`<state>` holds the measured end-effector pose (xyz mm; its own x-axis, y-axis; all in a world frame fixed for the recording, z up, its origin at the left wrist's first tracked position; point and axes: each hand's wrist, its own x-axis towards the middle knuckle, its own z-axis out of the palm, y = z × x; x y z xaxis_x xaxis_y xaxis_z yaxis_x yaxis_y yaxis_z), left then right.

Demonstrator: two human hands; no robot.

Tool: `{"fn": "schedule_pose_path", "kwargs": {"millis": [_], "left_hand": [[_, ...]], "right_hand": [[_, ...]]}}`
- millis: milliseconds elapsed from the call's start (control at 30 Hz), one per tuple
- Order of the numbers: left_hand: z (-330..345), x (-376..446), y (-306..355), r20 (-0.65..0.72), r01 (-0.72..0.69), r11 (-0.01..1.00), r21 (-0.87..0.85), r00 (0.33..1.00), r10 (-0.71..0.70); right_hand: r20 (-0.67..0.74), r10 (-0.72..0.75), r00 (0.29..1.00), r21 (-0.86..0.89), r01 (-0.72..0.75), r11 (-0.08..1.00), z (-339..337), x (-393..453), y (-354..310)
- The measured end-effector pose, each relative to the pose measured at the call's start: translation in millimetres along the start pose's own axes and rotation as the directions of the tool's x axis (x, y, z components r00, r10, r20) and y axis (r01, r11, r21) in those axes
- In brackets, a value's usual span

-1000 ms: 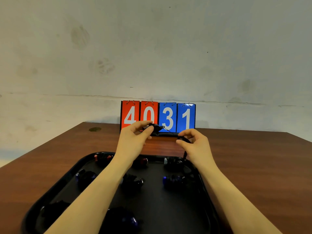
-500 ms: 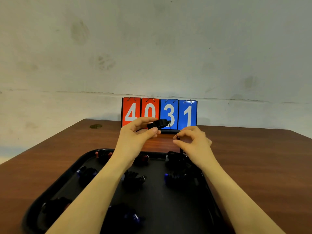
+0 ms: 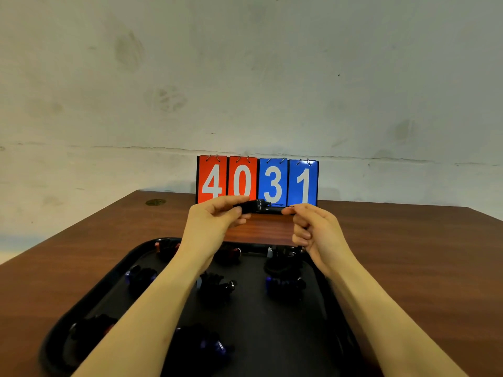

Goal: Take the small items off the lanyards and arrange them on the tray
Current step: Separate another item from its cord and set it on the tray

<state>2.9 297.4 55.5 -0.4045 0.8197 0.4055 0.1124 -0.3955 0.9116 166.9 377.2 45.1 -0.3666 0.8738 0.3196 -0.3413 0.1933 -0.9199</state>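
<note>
the small black item (image 3: 254,205) is a stubby dark piece, its shape hard to make out, held up in the air above the far edge of the black tray (image 3: 89,297), in front of the flip score cards (image 3: 257,180) reading 4031. a thin black cord (image 3: 289,206) runs from it to the right. more dark bundles lie spread on the tray, with bare floor down the middle. brown bench (image 3: 408,254) lies open on both sides. the left hand (image 3: 211,224) grip is clamped on the item, thumb and fingers. the right hand (image 3: 313,227) pinches the cord, other fingers curled.
</note>
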Motion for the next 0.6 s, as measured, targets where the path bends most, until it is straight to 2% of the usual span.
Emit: {"fn": "schedule_pose_path", "kwargs": {"millis": [200,400,600], "left_hand": [[-0.7,0.5,-0.8,-0.022,0.067,0.997,0.027,0.998,-0.066],[-4.1,0.4,0.4,0.005,0.085,0.986,0.141,0.996,-0.087],[-3.5,-0.7,3.9,0.048,0.229,0.973,-0.018,0.972,-0.228]], "right_hand": [[-0.186,-0.041,0.982,-0.018,0.038,0.999,-8.0,4.7,-1.7],[-0.274,-0.107,0.956,-0.107,0.080,0.991,-11.7,5.5,-0.2],[-0.245,-0.088,0.965,-0.063,0.074,0.995,-9.9,6.2,-0.7]]}}
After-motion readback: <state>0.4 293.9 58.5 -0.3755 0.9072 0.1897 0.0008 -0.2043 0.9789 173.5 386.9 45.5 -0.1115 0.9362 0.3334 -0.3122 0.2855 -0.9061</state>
